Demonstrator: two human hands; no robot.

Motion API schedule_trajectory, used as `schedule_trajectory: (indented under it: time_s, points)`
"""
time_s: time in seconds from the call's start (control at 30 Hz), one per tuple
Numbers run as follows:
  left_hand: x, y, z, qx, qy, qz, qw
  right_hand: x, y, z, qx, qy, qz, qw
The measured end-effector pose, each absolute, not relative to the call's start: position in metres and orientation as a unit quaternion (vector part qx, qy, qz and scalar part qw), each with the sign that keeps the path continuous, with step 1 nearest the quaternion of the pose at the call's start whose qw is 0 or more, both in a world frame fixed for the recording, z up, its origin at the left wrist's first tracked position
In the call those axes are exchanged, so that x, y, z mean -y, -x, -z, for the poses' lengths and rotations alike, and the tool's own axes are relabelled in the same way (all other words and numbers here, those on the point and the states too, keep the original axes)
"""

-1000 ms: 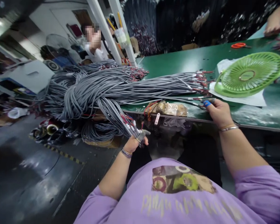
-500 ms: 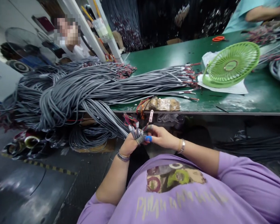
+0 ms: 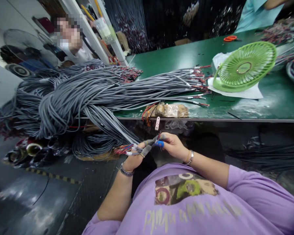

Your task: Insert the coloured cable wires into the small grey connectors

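Note:
My left hand (image 3: 135,156), with grey finger covers, is closed round the ends of several grey cables (image 3: 117,130) that hang down off the table edge; their red wire tips (image 3: 122,150) point left. My right hand (image 3: 171,145), with a blue finger cover, pinches at the same cable ends right beside my left fingers. Both hands are below the table edge, over my lap. A large heap of grey cables (image 3: 88,94) lies on the green table (image 3: 259,104) and spills over its left end.
A green desk fan (image 3: 245,67) lies on white paper at the right. A taped brown bundle (image 3: 170,111) sits at the table edge. Orange scissors (image 3: 229,38) lie far back. Other people work at the back left and top right. Rolls of tape lie on the floor at left.
My right hand came from the table edge down to my left hand. The cable ends in my left hand turned from pointing up to pointing left.

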State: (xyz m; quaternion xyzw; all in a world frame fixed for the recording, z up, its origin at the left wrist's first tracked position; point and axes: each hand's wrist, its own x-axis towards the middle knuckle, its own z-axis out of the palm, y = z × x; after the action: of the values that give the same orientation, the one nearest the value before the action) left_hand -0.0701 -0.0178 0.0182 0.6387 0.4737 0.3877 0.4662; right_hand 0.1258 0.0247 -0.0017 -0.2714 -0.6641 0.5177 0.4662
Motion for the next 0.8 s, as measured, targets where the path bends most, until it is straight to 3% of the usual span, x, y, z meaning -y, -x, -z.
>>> schedule_trajectory:
  time_s: [0.2,0.33,0.47,0.6,0.8]
  points:
    - [0.06,0.094,-0.018,-0.539,-0.559,-0.513,0.365,-0.026,-0.158,-0.003,0.622,0.327,-0.476,0.528]
    - [0.077,0.122,-0.012,-0.602,-0.58,-0.439,0.328,-0.027,-0.169,-0.005,0.614,0.33,-0.457,0.553]
    - [0.074,0.114,-0.012,-0.614,-0.576,-0.452,0.294,-0.022,-0.157,-0.019,0.724,0.236,-0.432,0.483]
    - [0.053,0.084,-0.011,-0.514,-0.713,-0.435,0.196,-0.015,-0.133,-0.035,0.78,0.149,-0.418,0.441]
    - [0.014,0.078,-0.002,-0.403,-0.81,-0.337,0.26,-0.017,-0.118,-0.036,0.748,0.21,-0.432,0.459]
